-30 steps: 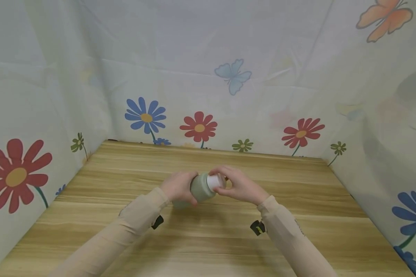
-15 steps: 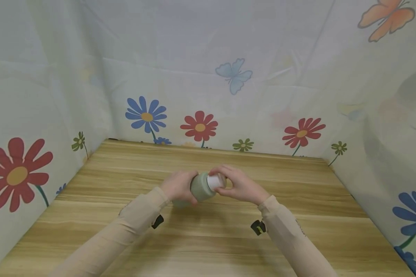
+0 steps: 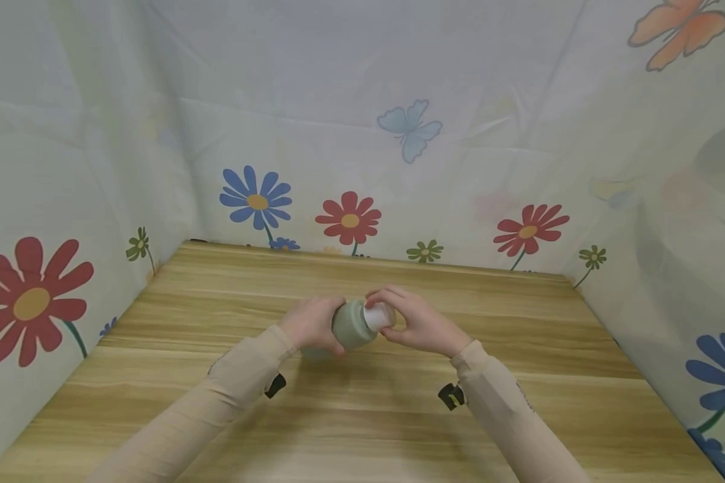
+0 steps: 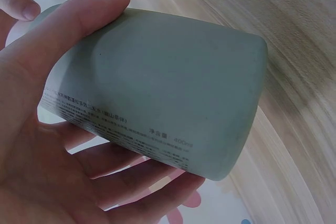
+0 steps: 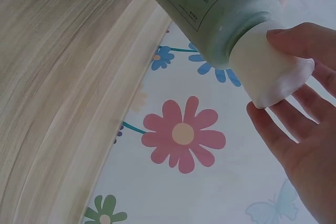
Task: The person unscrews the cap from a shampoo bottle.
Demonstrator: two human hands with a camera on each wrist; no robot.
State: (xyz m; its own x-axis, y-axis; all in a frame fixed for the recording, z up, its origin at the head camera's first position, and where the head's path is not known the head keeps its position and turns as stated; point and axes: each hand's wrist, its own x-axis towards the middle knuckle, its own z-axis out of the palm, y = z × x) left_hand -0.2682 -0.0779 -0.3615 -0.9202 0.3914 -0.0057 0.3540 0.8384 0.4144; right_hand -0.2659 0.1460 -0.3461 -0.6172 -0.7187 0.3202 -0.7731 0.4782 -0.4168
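Observation:
Tilted over the table, a pale green bottle (image 3: 352,327) with small printed text leans so that its neck points right and slightly up. My left hand (image 3: 311,325) grips its body, thumb on one side and fingers curled beneath, as the left wrist view shows. A white cap (image 5: 262,69) covers the bottle's end. On that cap, my right hand (image 3: 419,322) has its thumb and fingertips on opposite sides. In the head view the left hand hides part of the bottle's lower body.
A wood-grain table (image 3: 362,416) spreads beneath both hands. White fabric walls (image 3: 314,80) printed with flowers and butterflies stand at the back and both sides. Each wrist carries a small black device; one black device (image 3: 451,396) is below the right sleeve.
My right thumb and fingertips have shifted slightly to the right on the cap. The left hand and the bottle stay almost in place. The head view has moved a little.

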